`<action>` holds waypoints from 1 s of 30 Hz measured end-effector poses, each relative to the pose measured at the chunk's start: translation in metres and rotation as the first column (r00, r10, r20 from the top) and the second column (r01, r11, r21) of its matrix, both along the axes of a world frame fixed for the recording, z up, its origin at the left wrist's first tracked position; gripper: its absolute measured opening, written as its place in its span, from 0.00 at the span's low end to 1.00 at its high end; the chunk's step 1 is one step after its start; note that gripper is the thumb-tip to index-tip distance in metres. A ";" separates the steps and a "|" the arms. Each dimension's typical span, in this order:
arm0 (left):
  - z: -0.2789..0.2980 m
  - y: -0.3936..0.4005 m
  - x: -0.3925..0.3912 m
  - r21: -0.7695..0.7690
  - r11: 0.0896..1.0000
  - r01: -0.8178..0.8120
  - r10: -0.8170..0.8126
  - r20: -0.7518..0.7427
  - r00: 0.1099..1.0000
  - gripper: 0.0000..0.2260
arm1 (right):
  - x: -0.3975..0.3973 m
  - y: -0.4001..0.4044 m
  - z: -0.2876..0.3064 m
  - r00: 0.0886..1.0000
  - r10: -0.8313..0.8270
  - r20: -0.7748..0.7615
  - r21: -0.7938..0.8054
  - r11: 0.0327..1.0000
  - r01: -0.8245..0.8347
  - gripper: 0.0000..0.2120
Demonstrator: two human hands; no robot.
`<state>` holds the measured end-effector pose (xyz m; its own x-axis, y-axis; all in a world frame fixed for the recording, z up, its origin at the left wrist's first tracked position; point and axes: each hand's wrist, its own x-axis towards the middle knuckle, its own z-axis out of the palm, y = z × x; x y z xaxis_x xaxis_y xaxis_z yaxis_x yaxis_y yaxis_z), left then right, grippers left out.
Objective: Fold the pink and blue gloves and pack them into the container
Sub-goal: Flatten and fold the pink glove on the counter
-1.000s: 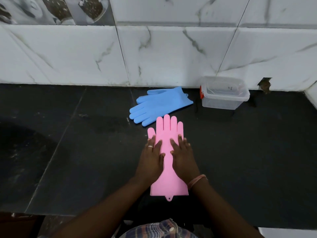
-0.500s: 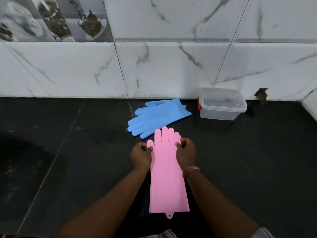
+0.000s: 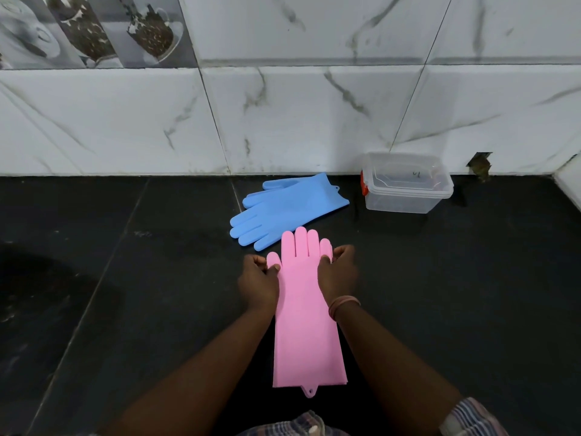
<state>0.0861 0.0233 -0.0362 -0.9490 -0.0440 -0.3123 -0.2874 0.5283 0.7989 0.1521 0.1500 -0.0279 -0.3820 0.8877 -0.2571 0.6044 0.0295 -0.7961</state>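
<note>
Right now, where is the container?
In the head view the clear container sits at the back right of the dark counter, against the marble wall, just right of the blue glove.

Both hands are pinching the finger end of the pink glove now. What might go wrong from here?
The pink glove is long; the left hand and right hand grip only its edges, so the fold may skew. The blue glove lies just beyond its fingertips and may get nudged. The container looks small and seems lidded.
</note>
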 end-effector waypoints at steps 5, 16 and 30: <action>0.006 0.003 0.000 -0.035 0.998 0.059 -0.062 -0.075 0.995 0.10 | 0.001 0.006 -0.003 0.999 0.050 0.008 0.095 0.994 -0.050 0.05; 0.024 0.029 -0.040 -0.017 0.963 0.268 -0.268 0.004 0.964 0.12 | -0.029 0.023 -0.012 0.955 0.288 0.076 0.148 0.944 -0.296 0.16; -0.005 0.048 -0.036 0.089 0.994 0.059 -0.046 -0.141 0.989 0.10 | -0.042 0.022 -0.016 0.991 0.123 -0.043 0.099 0.988 -0.118 0.06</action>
